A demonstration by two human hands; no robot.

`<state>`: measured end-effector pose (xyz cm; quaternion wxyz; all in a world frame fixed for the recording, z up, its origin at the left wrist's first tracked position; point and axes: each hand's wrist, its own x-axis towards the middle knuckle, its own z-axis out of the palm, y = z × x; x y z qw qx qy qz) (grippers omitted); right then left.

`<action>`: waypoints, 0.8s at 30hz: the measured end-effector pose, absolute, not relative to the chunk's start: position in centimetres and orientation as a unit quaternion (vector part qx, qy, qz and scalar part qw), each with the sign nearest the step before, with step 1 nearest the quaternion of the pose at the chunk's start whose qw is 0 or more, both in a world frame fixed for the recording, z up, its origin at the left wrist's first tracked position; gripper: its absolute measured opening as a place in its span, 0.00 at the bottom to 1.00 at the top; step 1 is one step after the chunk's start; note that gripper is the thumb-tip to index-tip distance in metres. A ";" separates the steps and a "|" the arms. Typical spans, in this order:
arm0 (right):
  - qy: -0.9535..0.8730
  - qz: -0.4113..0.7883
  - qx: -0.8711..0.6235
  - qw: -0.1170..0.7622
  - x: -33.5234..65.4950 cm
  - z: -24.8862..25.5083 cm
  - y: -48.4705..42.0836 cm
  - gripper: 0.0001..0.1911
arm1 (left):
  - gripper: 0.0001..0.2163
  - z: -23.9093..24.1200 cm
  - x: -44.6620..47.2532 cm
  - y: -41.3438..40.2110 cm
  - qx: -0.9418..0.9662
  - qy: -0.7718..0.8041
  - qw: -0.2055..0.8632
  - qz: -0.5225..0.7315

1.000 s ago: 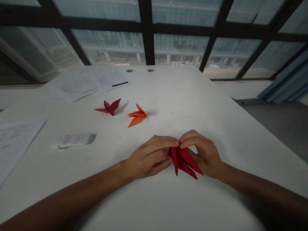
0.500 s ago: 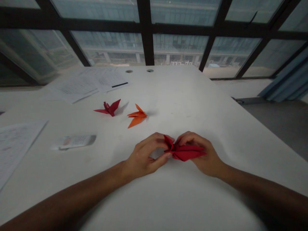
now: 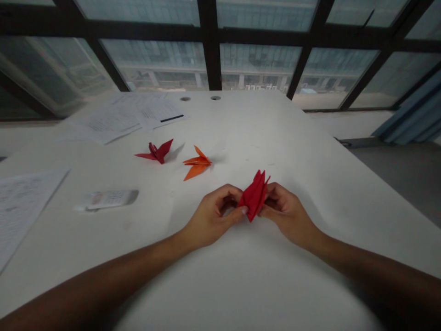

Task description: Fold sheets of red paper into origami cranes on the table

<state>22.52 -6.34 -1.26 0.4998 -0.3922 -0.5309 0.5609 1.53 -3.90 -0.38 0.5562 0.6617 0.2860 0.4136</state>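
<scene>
A folded red paper piece (image 3: 254,195) stands with its points up between my two hands, just above the white table (image 3: 241,285). My left hand (image 3: 212,216) pinches its lower left side with thumb and fingertips. On the other side, my right hand (image 3: 287,214) grips it with curled fingers. Farther back on the table lie a finished dark red paper crane (image 3: 156,152) and an orange paper crane (image 3: 195,165), both apart from my hands.
A small white tube-like object (image 3: 106,199) lies left of my hands. Printed sheets (image 3: 127,117) rest at the back left and another sheet (image 3: 20,202) at the left edge. Large windows with dark frames (image 3: 210,46) run behind the table. Floor shows at right.
The red paper piece has been turned over: its points hung toward me a second ago, lay sideways to the right, and now stand up and away. Both hands shifted slightly forward.
</scene>
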 end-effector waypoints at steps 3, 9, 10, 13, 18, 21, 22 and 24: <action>-0.510 0.582 -0.396 0.494 22.4 -1.2 -6.1 0.09 | 0.10 -0.7 1.9 -3.9 0.599 0.292 0.620 0.415; -0.495 0.570 -0.435 0.490 22.1 -0.7 -6.4 0.09 | 0.12 -0.6 2.1 -4.0 0.578 0.304 0.623 0.431; -0.497 0.562 -0.445 0.490 22.1 -0.7 -6.5 0.08 | 0.12 -0.5 2.1 -4.0 0.584 0.305 0.619 0.427; -0.509 0.541 -0.462 0.484 22.0 -0.8 -6.7 0.08 | 0.18 -0.6 2.2 -4.3 0.598 0.309 0.599 0.434; -0.530 0.528 -0.449 0.489 21.9 -1.0 -6.9 0.07 | 0.22 -1.0 2.3 -4.4 0.605 0.310 0.566 0.466; -0.541 0.518 -0.443 0.493 21.9 -1.0 -6.9 0.07 | 0.11 -1.2 2.2 -4.2 0.631 0.294 0.529 0.485; -0.544 0.512 -0.442 0.497 21.9 -1.0 -6.9 0.07 | 0.09 -1.1 2.2 -4.1 0.634 0.291 0.519 0.494; -0.546 0.508 -0.435 0.505 21.9 -0.9 -6.9 0.07 | 0.08 -1.0 2.2 -4.1 0.629 0.287 0.517 0.504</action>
